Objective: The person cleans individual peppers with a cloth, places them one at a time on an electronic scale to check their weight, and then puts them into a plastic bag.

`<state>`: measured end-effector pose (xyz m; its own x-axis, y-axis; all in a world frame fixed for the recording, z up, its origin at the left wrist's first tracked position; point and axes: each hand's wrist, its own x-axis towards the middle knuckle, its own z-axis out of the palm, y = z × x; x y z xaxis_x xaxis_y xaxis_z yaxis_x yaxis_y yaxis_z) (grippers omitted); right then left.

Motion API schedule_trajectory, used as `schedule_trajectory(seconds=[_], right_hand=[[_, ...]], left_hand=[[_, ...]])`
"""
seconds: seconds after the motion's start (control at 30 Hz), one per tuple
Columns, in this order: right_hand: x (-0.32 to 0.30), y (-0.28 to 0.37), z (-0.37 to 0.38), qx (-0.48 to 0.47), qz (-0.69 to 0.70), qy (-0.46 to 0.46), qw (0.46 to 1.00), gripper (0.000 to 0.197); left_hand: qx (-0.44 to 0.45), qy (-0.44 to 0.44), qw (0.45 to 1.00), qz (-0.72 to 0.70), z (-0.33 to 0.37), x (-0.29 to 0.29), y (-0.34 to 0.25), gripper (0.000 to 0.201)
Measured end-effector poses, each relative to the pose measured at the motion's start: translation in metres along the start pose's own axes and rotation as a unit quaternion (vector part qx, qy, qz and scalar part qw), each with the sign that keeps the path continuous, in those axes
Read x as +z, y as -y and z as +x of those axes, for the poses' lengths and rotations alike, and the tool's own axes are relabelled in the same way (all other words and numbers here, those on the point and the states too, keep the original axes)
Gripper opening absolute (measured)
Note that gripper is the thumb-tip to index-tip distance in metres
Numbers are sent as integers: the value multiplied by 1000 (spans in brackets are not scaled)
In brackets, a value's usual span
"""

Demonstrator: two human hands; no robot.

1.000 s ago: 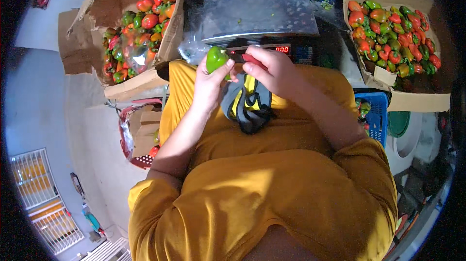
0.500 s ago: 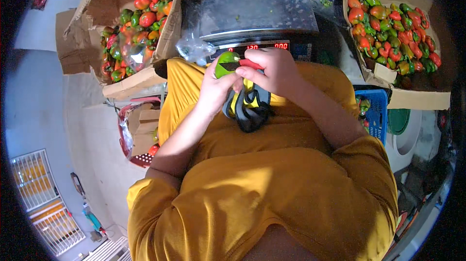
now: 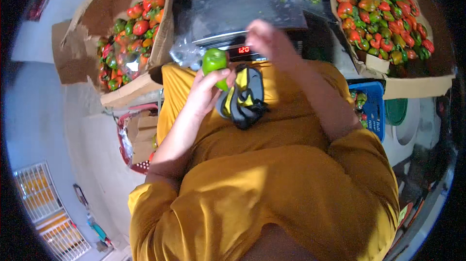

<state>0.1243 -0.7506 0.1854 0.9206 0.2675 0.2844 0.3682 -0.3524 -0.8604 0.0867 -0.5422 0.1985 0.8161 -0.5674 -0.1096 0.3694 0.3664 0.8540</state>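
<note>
A glossy green pepper (image 3: 214, 61) stands up out of my left hand (image 3: 206, 86), whose fingers are wrapped round it. Up and to its right, my right hand (image 3: 268, 42) is apart from the pepper, in front of the scale's near edge. Motion smears its fingers, so what they hold, if anything, cannot be made out. Just below the hands, a bunched yellow, grey and black cloth item (image 3: 246, 100) lies on my lap. Beyond them stands a digital weighing scale (image 3: 242, 8) with a flat metal platform and a lit red display.
Cardboard boxes of red and green peppers stand at the left (image 3: 82, 42) and right (image 3: 417, 84). Crumpled clear plastic (image 3: 185, 53) lies beside the scale. A blue basket (image 3: 374, 110) is at my right, a red perforated basket (image 3: 127, 149) at my left.
My right hand has drawn away from the pepper, up and right; the red thing in its fingers no longer shows. My left hand has shifted slightly left and down, still gripping the pepper.
</note>
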Motion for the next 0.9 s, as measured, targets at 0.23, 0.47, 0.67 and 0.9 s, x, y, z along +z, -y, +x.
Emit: schedule_trajectory(seconds=[0.23, 0.47, 0.67, 0.9], right_hand=[[20, -4, -6, -50, 10, 11, 999, 28], [-32, -67, 35, 7, -166, -352, 921, 39], [-20, -61, 30, 84, -302, -218, 924, 37], [-44, -79, 35, 45, -320, -290, 901, 23]], left_hand=[[42, -81, 906, 414, 9, -4, 28, 55], [156, -107, 806, 561, 30, -9, 16, 31], [223, -19, 581, 782, 103, -31, 5, 41], [126, -127, 439, 881, 87, -139, -17, 55]])
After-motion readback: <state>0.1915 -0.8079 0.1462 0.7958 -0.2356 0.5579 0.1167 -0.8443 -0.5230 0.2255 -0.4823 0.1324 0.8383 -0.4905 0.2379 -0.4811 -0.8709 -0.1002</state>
